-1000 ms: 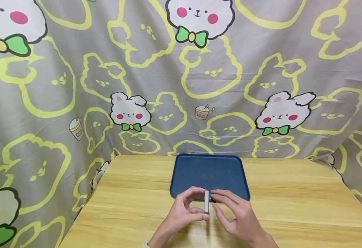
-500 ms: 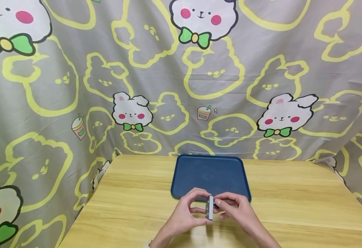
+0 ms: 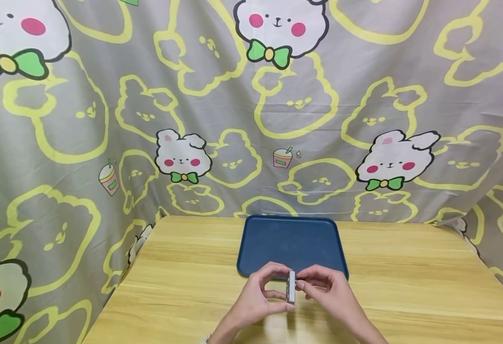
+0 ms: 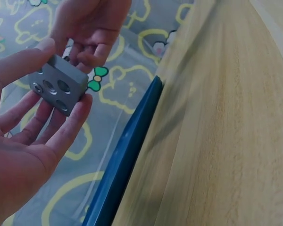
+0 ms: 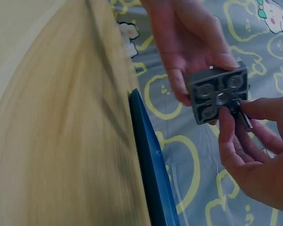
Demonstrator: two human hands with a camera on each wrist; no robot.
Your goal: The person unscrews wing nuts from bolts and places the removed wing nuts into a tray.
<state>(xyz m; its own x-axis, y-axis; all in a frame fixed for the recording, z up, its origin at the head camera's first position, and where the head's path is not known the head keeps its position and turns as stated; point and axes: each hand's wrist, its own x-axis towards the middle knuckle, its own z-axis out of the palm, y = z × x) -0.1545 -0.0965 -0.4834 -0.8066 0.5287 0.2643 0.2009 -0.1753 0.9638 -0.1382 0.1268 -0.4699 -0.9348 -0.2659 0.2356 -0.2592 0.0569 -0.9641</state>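
Observation:
A small grey rectangular block [image 3: 291, 287] stands on edge above the table, held between the thumb and fingers of my left hand [image 3: 253, 292]. In the left wrist view, the block's near face [image 4: 56, 87] has several round holes. The other face [image 5: 220, 96], seen in the right wrist view, has ringed recesses. My right hand [image 3: 330, 289] pinches a small threaded screw [image 5: 245, 118] at that face, by a corner. The fingertips hide the screw's end, so I cannot tell whether it sits in a hole.
A dark blue tray [image 3: 292, 243] lies on the wooden table [image 3: 182, 267] behind the hands. A grey curtain [image 3: 230, 110] with rabbit prints hangs behind the table and along its sides.
My right hand's fingers went from reaching along the block's side to a closer pinch at it. The block shifted slightly right and turned, showing more of its holed face. The tray stayed put.

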